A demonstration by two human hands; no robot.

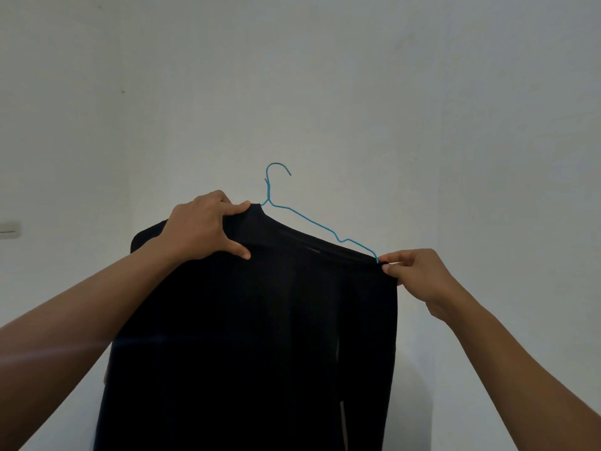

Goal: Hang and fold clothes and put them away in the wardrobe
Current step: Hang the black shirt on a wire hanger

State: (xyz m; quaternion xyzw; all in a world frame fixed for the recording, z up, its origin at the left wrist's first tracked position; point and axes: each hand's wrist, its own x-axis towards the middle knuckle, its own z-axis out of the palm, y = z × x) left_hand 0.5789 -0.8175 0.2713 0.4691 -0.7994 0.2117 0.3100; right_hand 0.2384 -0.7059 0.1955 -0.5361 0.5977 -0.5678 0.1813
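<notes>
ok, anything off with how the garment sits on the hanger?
Yes: the black garment sits askew on the blue wire hanger. The hanger's right arm lies bare outside the fabric and slopes down to the right hand; the left hand bunches the other side.

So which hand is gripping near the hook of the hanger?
The left hand: it grips the black garment just beside the hook of the blue hanger. The right hand pinches the far end.

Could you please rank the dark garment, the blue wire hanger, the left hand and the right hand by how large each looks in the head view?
1. Dark garment, by far the largest.
2. Blue wire hanger, long but thin.
3. Left hand and right hand: they look alike, so I leave them unranked.
</notes>
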